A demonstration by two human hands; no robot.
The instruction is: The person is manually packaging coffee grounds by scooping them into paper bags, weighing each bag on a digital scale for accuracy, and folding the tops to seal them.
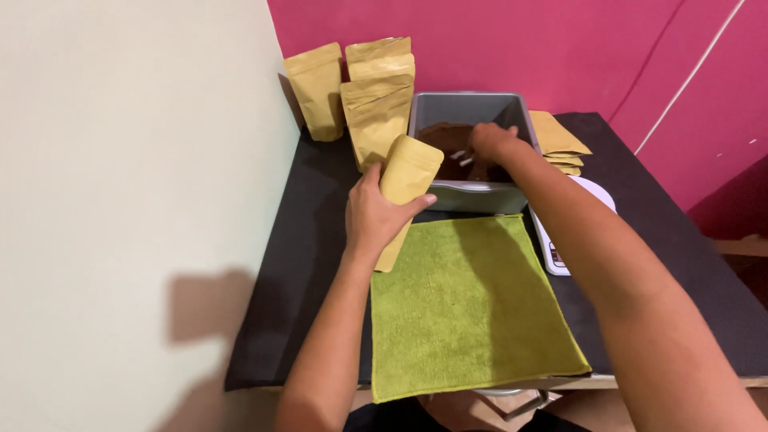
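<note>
My left hand (376,216) grips a tan paper pouch (406,180), holding it tilted with its open top beside the near left corner of a grey tub (468,196). The tub holds dark brown powder (444,140). My right hand (492,142) reaches down into the tub and rests in the powder, next to something small and white (462,158); whether the fingers grip it is unclear. A green cloth (468,304) lies flat on the black table in front of the tub, under my forearms.
Three upright tan pouches (376,112) stand at the back left of the table (308,264). Flat pouches (558,142) are stacked right of the tub. A white scale (552,248) lies partly under my right arm. A pink wall is behind, a pale wall at left.
</note>
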